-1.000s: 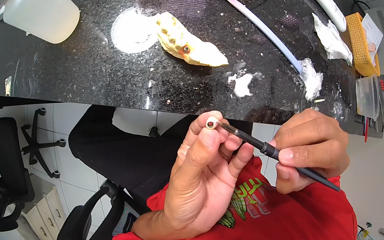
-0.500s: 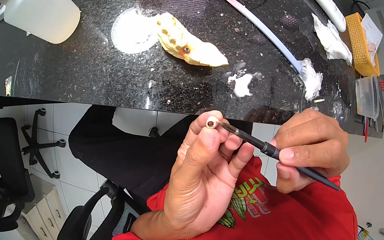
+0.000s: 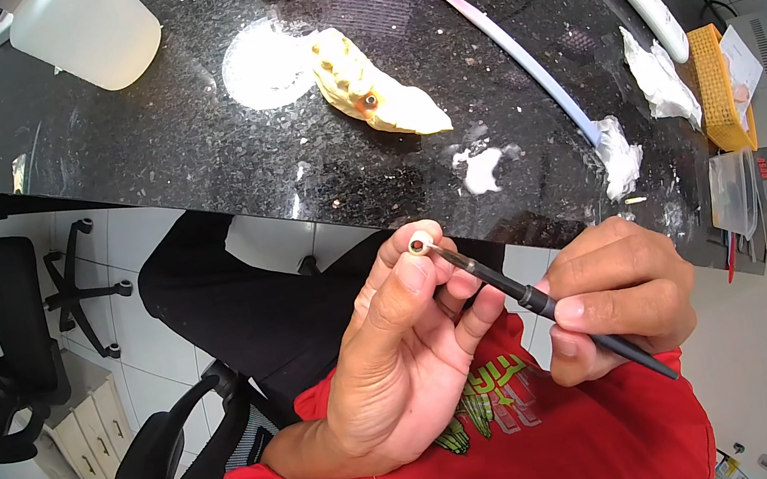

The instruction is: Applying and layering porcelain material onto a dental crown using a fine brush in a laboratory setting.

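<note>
Between the thumb and fingertips of my left hand (image 3: 382, 382) is a small whitish dental crown (image 3: 418, 245), its dark hollow facing up. My right hand (image 3: 630, 285) grips a slim black-handled brush (image 3: 508, 287) like a pen. Its thin tip meets or nearly touches the crown's rim; exact contact is too small to tell. Both hands are in front of the bench edge, above my lap. On the bench beyond them lies a yellowish dental model (image 3: 371, 89) with a row of teeth and a small round metal-like spot on its side.
The black speckled bench (image 3: 217, 156) carries a white powdery patch (image 3: 482, 170), a curved pale blue strip (image 3: 513, 45) ending at crumpled white tissue (image 3: 621, 161), a translucent tub (image 3: 91, 35) and a yellow woven basket (image 3: 718, 87). A black chair (image 3: 151, 456) stands at left.
Hardly anything differs. The crown, both hands and the brush have shifted very slightly left, and the brush tip stays at the crown.
</note>
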The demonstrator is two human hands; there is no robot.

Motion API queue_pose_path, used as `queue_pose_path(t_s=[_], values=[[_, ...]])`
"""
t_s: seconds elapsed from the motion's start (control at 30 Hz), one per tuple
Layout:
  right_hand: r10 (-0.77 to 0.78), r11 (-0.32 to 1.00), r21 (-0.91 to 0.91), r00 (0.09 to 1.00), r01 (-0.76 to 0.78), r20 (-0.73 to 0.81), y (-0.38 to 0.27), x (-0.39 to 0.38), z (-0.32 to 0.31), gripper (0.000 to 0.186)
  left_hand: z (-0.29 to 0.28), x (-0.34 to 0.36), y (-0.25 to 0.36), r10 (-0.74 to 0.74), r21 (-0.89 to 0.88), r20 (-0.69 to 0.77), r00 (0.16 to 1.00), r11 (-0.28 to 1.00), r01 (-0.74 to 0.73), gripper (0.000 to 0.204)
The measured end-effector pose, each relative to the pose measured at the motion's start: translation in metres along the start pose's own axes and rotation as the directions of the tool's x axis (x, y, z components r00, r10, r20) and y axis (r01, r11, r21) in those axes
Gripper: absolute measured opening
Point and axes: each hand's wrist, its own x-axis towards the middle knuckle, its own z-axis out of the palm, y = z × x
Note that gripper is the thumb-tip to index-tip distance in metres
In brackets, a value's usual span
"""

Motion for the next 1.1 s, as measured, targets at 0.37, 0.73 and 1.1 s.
queue_pose_path(t_s=[0.37,0.73,1.1], values=[[0.138,0.512,-0.841,0.983,-0.173,-0.118,0.004,0.022,-0.096,0.025,-0.006,-0.005,-0.003,0.063,0.205,0.079,0.995,0.976,-0.078,0.015],[0.24,0.35,-0.929,0.97,-0.12,-0.035,0.027,0.023,-0.106,0.018,-0.009,0.016,-0.01,0.427,0.403,0.361,0.829,0.73,-0.552,0.02],[0.28,0.221,-0.962,0.955,-0.162,-0.096,0.009,0.013,-0.103,0.034,-0.009,0.027,-0.015,0.49,0.465,0.616,0.616,0.405,-0.787,0.025]])
